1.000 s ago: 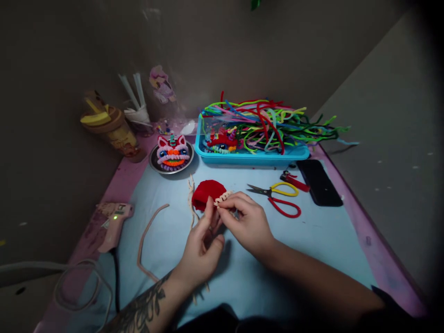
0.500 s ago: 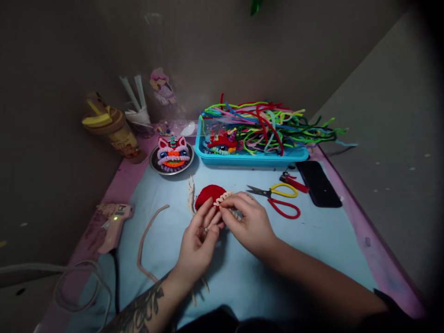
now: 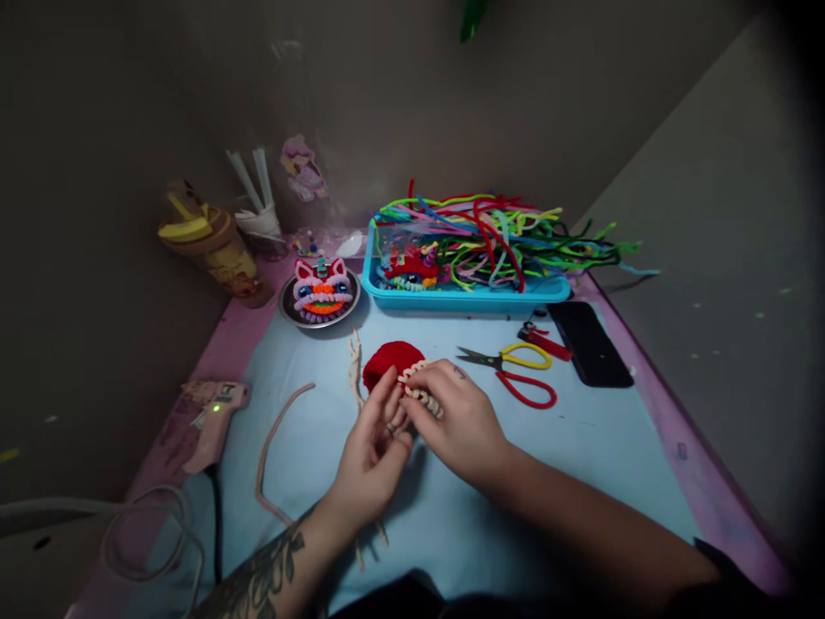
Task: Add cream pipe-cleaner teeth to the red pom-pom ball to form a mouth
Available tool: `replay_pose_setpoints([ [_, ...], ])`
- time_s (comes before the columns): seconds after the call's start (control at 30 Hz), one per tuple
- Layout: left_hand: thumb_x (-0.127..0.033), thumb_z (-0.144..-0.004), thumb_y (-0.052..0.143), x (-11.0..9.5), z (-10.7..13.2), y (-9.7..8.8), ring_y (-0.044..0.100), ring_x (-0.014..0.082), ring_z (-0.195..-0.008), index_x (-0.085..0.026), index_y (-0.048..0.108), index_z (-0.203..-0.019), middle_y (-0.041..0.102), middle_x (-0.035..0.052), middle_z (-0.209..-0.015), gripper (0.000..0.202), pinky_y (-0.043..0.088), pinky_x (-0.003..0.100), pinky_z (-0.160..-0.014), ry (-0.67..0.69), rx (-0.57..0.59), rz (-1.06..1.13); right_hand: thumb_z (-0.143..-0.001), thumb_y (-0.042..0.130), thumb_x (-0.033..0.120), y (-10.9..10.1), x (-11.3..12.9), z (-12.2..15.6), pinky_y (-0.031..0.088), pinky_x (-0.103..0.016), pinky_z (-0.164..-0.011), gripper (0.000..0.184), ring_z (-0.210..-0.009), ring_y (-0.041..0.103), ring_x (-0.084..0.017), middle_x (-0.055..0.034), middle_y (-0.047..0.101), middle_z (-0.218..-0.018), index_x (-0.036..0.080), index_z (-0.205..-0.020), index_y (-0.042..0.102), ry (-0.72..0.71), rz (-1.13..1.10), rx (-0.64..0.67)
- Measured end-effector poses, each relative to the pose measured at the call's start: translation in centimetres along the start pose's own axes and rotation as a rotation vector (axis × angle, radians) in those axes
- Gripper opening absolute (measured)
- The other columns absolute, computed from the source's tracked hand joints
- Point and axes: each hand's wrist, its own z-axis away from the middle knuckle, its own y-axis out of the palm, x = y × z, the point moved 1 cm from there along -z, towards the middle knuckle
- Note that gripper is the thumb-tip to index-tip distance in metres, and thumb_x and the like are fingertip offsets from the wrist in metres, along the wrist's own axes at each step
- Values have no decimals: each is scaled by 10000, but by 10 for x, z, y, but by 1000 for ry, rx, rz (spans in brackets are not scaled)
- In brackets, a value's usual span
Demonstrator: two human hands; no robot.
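Both my hands meet over the blue mat [image 3: 580,447] at the middle of the table. My left hand [image 3: 374,447] and my right hand [image 3: 457,417] pinch a coiled beige pipe cleaner [image 3: 422,385] between their fingertips, fingers closed on it. The coil lies against a red fuzzy dome [image 3: 390,361], which sits just beyond my fingers. A tattooed forearm leads to the left hand.
A blue tray [image 3: 464,297] of several coloured pipe cleaners stands at the back. Yellow and red scissors [image 3: 522,365] and a black phone [image 3: 589,344] lie to the right. A pink lion figure on a metal dish [image 3: 320,297], a glue gun [image 3: 212,413] and a loose beige pipe cleaner [image 3: 274,447] lie left.
My hands have drawn closer together, and the beige coil has bent round further along the edge of the red dome. The camera has tilted slightly.
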Motion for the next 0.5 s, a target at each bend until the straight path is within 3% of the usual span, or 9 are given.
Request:
replay_pose_setpoints([
  [0.13,-144,-889,567,1,2,-2,300,264,-1426,-336,352,-1478,356,60,-1549,655,239,433,-1186,15,33,-70,-840,600,123,-1,-1,-1,537,-376,-824,115,-957,625,-237,-72,661,-952,189,-932,616,-14,61,17],
  [0.33,-92,-889,486,2,3,-6,311,247,-1429,-321,328,-1490,320,41,-1565,663,202,443,-1201,35,17,-256,-898,525,134,-1,-3,0,541,-376,-803,125,-908,628,-237,-96,681,-940,167,-967,624,-138,205,-63],
  [0.5,-96,-857,521,2,4,-3,321,260,-1426,-275,413,-1457,361,56,-1546,635,213,442,-1201,29,-42,-293,-905,529,141,-1,-5,0,545,-370,-790,110,-877,632,-227,-90,692,-905,168,-928,634,-162,191,-60],
])
